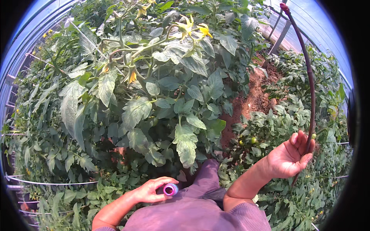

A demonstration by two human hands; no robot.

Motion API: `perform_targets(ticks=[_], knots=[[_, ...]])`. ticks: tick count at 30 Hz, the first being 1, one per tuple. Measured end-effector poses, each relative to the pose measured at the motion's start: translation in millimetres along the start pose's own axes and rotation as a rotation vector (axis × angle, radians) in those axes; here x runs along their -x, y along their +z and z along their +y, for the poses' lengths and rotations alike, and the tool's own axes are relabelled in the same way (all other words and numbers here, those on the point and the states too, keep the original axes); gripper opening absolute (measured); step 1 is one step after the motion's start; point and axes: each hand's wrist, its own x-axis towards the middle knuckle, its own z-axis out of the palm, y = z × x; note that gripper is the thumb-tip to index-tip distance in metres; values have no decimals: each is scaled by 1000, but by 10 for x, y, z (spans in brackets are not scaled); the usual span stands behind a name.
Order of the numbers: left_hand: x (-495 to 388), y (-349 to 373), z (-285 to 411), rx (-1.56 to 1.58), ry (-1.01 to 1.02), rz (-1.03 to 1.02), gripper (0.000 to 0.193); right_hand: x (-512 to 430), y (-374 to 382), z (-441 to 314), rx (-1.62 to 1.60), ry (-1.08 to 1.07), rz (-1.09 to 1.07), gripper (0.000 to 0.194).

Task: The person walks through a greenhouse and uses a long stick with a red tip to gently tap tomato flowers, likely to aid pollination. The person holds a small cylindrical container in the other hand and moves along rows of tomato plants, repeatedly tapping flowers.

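Observation:
My left hand (154,189) is wrapped around a small open bottle (171,189) with a pink-purple rim, held close to my body. Its mouth faces up and the inside looks dark. On the right, my right hand (292,157) grips the lower part of a long, thin, dark stick (310,83), which bows upward past my head height in the picture. A reddish tip (284,7) caps its upper end. In front of me stands a leafy tomato plant (173,101). Yellow tomato flowers (205,30) open near its top, apart from both hands.
Green tomatoes (253,140) hang low beside my right forearm. A strip of reddish soil (254,92) runs between the plant rows. White strings (52,182) stretch through the foliage at left. A post (279,40) and plastic greenhouse sheeting (306,20) rise behind.

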Motion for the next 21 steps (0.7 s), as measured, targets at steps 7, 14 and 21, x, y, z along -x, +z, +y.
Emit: perform_targets(ticks=[7,14,21], knots=[[1047,276,-285,215,-135,471,56,117,473,-195,156,-96,-64,42],[1356,626,-476,482,-97,931,57,-142,881,62,375,-126,-161,35],[1128,833,-484,538,6,1196,58,-554,1193,295,384,-152,-300,29]])
